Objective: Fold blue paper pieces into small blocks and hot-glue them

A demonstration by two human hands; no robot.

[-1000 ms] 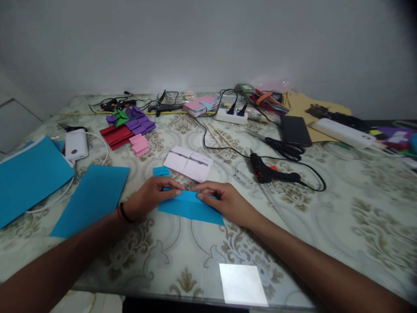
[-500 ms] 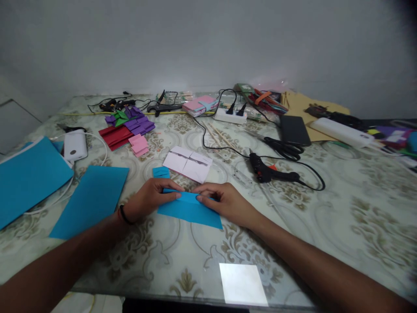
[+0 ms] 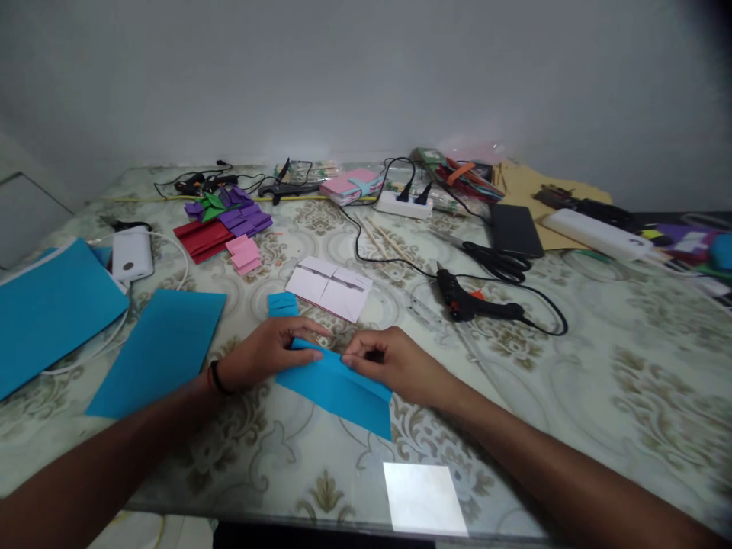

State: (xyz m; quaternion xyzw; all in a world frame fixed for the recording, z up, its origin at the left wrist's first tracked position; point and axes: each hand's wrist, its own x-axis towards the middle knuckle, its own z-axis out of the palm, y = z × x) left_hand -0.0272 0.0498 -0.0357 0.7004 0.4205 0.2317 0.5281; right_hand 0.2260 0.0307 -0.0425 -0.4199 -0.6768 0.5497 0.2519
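A blue sheet of paper (image 3: 343, 396) lies tilted on the table in front of me, its far edge folded over in a strip. My left hand (image 3: 280, 347) holds the folded edge at its left end, thumb on top and fingers along the far side. Thumb and fingertips of my right hand (image 3: 394, 362) pinch the same fold near its middle. Just beyond the hands are a small blue folded piece (image 3: 283, 304) and a white folded paper (image 3: 330, 287) with slits.
Blue sheets (image 3: 157, 351) lie at left near a white power bank (image 3: 133, 253). A black glue gun (image 3: 474, 301), scissors (image 3: 497, 261) and a power strip (image 3: 405, 203) sit at right and back. Red folded paper (image 3: 209, 238) and purple pieces (image 3: 245, 217) are further left.
The blue sheet has turned, its right end swinging nearer to me. My right hand has shifted slightly nearer and pinches the fold; the left has moved little.
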